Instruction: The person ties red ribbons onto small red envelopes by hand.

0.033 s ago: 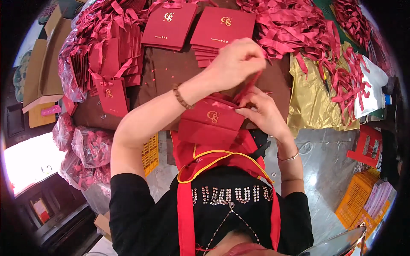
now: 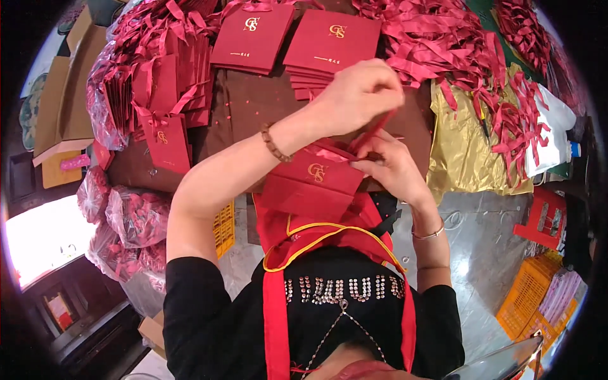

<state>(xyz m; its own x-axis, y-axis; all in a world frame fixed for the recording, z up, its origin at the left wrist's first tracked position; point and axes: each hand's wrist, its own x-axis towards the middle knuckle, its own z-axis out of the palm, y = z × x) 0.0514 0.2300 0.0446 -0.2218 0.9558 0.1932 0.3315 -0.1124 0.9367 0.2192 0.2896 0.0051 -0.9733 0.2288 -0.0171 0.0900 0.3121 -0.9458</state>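
Observation:
A red paper gift bag point(image 2: 315, 176) with a gold emblem lies at the table's near edge, in front of my chest. My right hand point(image 2: 394, 166) is closed at its upper right corner, thumb on the front panel and fingers behind. Above it, my left hand point(image 2: 362, 95) is closed in a pinch on a red ribbon point(image 2: 375, 130). This ribbon runs taut and slanting from the left fingers down to the bag's top by the right hand. My left wrist and hand cover part of the table behind the bag.
Flat red bags point(image 2: 332, 41) lie stacked beyond my hands, with more bags with ribbon handles point(image 2: 171, 82) at the left. Loose ribbons point(image 2: 437, 38) heap at the right, above gold plastic sheeting point(image 2: 459, 158). An open carton point(image 2: 69, 95) stands far left; orange crates point(image 2: 525, 294) sit lower right.
My left hand has shifted slightly to the right, with the ribbon still in its fingers. The bag has tipped a little; my right hand stays at its corner.

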